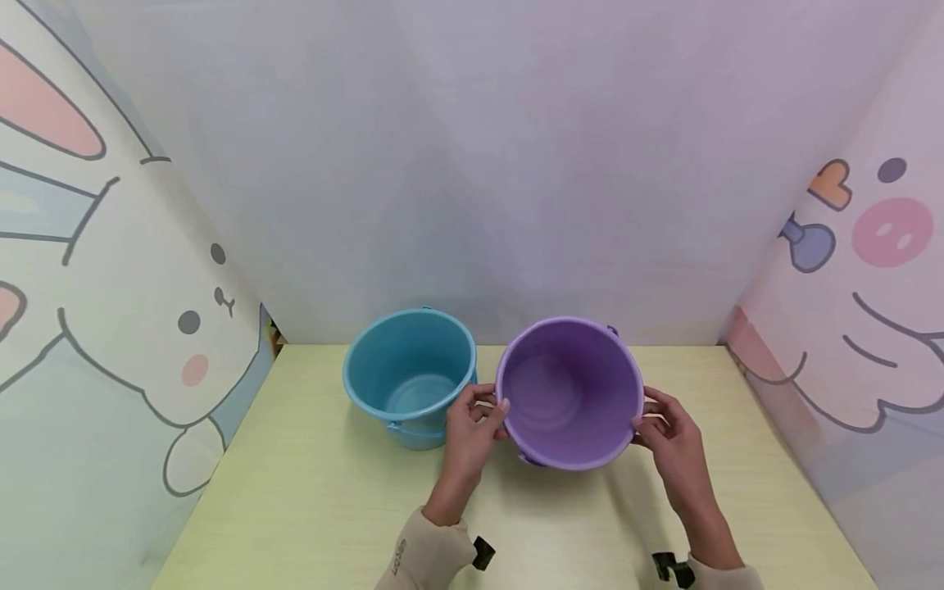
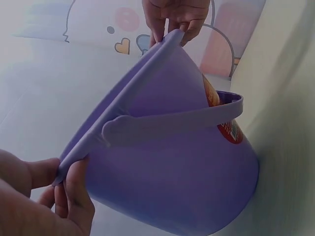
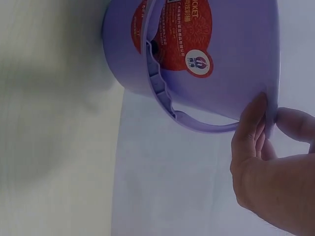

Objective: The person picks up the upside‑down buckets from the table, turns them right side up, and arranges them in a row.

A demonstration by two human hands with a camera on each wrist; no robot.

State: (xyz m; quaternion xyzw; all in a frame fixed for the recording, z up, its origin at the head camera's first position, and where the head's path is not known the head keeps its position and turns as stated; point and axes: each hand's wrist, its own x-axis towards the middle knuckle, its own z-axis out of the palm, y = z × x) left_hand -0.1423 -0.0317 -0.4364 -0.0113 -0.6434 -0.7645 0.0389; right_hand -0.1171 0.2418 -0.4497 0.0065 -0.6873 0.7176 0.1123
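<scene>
A purple plastic bucket (image 1: 618, 373) is tilted with its mouth toward the head camera. My left hand (image 1: 466, 438) pinches the left side of its rim, thumb inside and fingers outside. On the opposite side, my right hand (image 1: 677, 451) pinches the rim between thumb and fingers. The bucket's purple handle (image 2: 177, 123) hangs down along the outer wall in the left wrist view. A red label (image 3: 184, 42) with printed text shows on the bucket's side in the right wrist view. Just left of it stands a blue bucket (image 1: 391, 348), close beside my left hand's fingers.
Both buckets are over a pale wooden table (image 1: 310, 492). A plain light curtain (image 1: 472, 164) rises behind its far edge. Cartoon-printed panels flank it, with a rabbit (image 1: 147, 270) at the left and a pink-snouted animal (image 1: 870, 319) at the right.
</scene>
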